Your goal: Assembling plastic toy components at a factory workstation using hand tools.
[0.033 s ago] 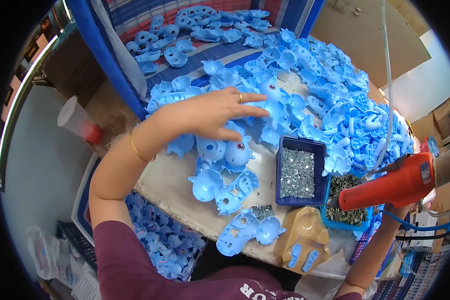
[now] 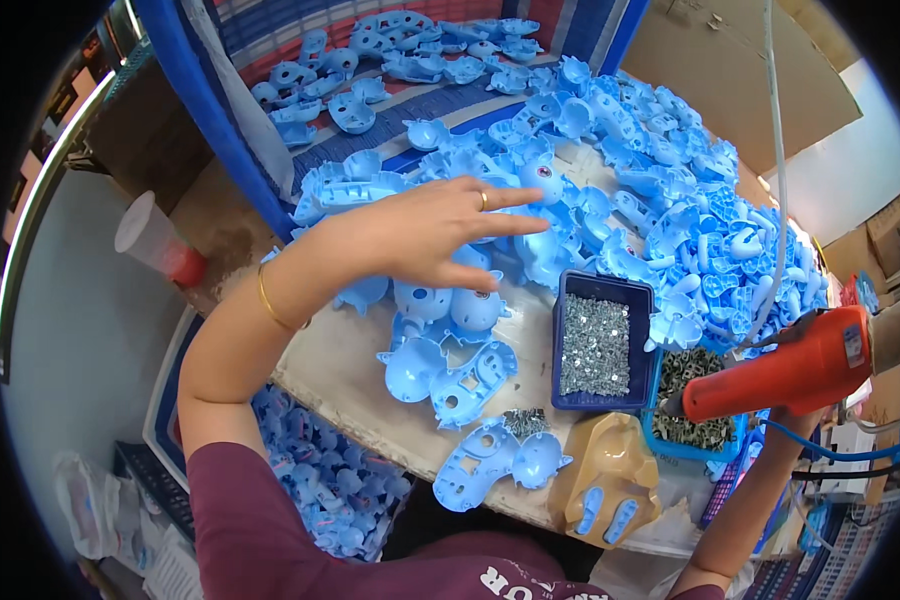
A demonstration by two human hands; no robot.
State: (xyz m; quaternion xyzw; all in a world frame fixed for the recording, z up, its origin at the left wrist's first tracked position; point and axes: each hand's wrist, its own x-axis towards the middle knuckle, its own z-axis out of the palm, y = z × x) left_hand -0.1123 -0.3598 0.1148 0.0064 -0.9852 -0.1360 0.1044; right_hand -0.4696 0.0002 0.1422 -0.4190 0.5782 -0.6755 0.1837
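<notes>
A clear cup (image 2: 148, 232) with red in its bottom stands at the far left. Under the table (image 2: 315, 372), small blue parts (image 2: 320, 495) fill a container. The left hand (image 2: 465, 235) hangs palm down over the blue shells, fingers and thumb spread wide, with nothing in its grasp; the big-eyed head (image 2: 542, 178) is just beyond its fingertips. Below the hand, nearer the person, lie an open shell (image 2: 470, 385) and, at the table's edge, another shell (image 2: 475, 465). To their right are a navy box (image 2: 602, 404) of small metal pieces and a tan jig (image 2: 610, 455) bearing two slim blue pieces (image 2: 622, 522). Next comes a light-blue tray (image 2: 705, 453) of metal clips, behind it a heaped pile (image 2: 730, 245) of blue parts. Farthest right, the right hand (image 2: 800, 420) is at the red driver (image 2: 780, 370), mostly hidden behind it; I cannot tell how closed it is.
</notes>
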